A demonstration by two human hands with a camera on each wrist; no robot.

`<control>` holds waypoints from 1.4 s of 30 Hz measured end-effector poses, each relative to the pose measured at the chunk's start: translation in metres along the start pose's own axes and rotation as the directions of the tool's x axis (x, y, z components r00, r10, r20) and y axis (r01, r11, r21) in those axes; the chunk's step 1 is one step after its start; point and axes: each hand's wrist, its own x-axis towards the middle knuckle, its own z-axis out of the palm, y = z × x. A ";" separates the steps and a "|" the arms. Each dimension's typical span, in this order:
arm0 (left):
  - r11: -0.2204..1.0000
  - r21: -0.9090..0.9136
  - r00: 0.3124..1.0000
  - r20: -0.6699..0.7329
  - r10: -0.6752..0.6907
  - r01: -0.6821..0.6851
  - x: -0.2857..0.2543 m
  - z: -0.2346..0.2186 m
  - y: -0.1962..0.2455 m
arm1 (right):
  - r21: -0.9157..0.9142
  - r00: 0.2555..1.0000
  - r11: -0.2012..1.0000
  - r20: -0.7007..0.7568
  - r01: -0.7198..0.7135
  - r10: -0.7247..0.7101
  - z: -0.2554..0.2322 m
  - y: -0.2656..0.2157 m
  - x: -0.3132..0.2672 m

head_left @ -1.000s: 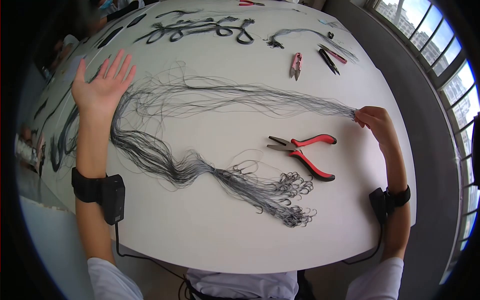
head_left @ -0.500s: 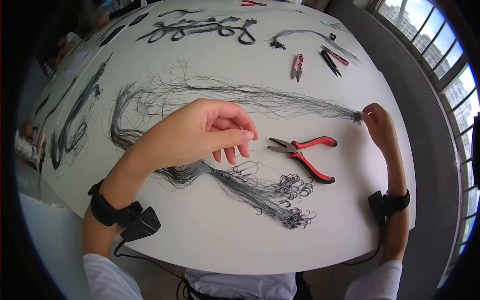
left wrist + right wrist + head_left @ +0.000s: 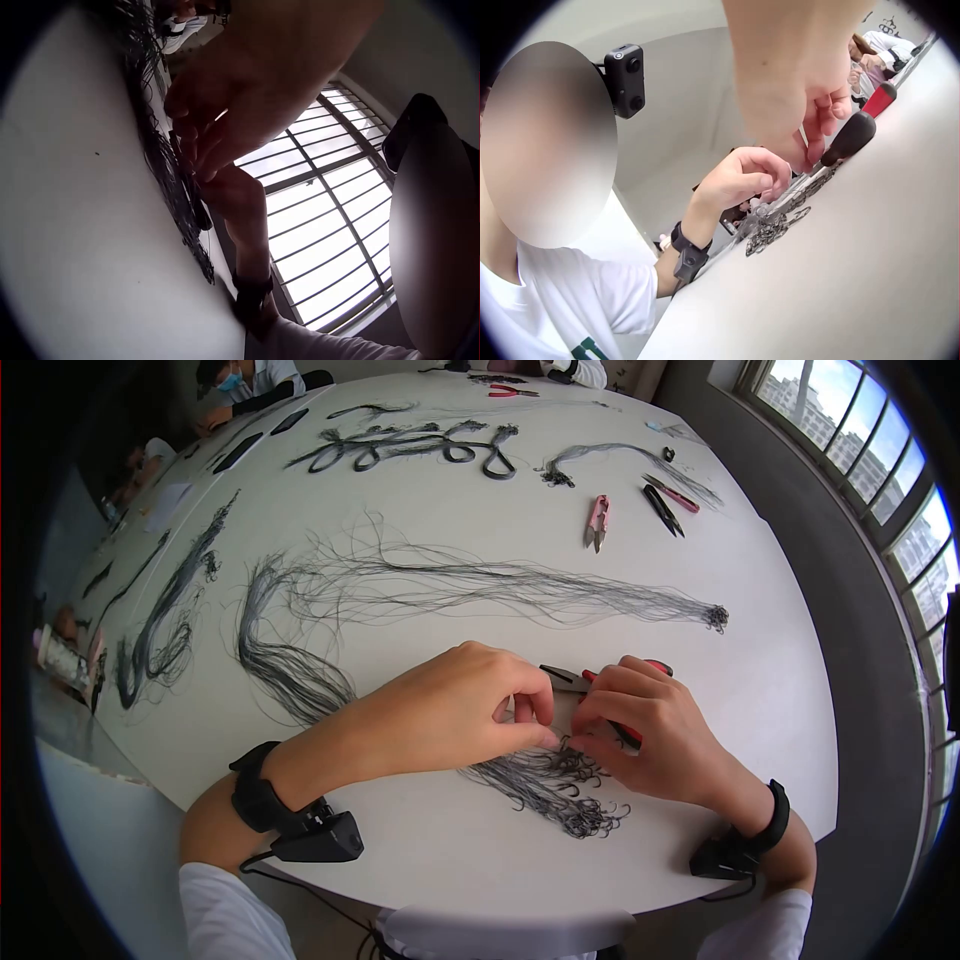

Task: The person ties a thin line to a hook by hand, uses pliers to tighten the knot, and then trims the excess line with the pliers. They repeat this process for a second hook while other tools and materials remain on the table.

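Note:
A bundle of grey fishing lines tied to fish hooks [image 3: 590, 820] lies on the white table, its hooks fanned toward the right. My left hand [image 3: 465, 705] is bent over the bundle, its thumb and forefinger tips close together at the upper hooks. Facing it, my right hand [image 3: 650, 735] has curled fingers, thumb and forefinger right at the same hooks. I cannot tell what lies between the fingertips. Red-and-black pliers [image 3: 562, 675] rest partly hidden behind the right hand; in the right wrist view a black handle end [image 3: 853, 139] shows beside its fingers.
A second bundle of lines [image 3: 520, 575] stretches across the table to a hook cluster [image 3: 715, 618] at the right. Farther back lie pink thread snips [image 3: 598, 523], other snips [image 3: 665, 510] and looped bundles [image 3: 410, 448]. More lines [image 3: 165, 615] lie at the left; other people sit at the far side.
My right hand has let go of the hook cluster at the right and moved left. My left hand has come down from the raised, spread position at the left, and both hands now meet over the near hooks.

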 end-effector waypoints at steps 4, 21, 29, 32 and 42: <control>0.996 0.013 0.996 0.028 0.082 -0.083 0.000 0.010 -0.004 | 0.011 1.000 1.000 0.006 -0.001 0.001 0.004 0.001 0.000; 0.980 -0.146 0.973 -0.205 0.103 -0.134 0.001 0.016 -0.004 | 0.514 0.969 0.824 0.072 -0.239 0.236 -0.004 -0.001 -0.001; 0.978 -0.066 0.950 -0.262 0.172 -0.196 0.001 0.018 -0.010 | 0.293 0.988 0.949 -0.068 -0.117 0.142 -0.002 -0.006 -0.001; 0.988 -0.082 0.967 -0.230 0.112 -0.134 0.000 0.018 -0.007 | 0.078 0.990 0.995 -0.133 0.063 -0.052 0.000 0.000 -0.002; 0.972 -0.030 0.944 -0.247 0.217 -0.231 0.000 0.023 -0.010 | -0.093 0.953 0.972 -0.196 0.217 -0.231 -0.005 -0.006 -0.002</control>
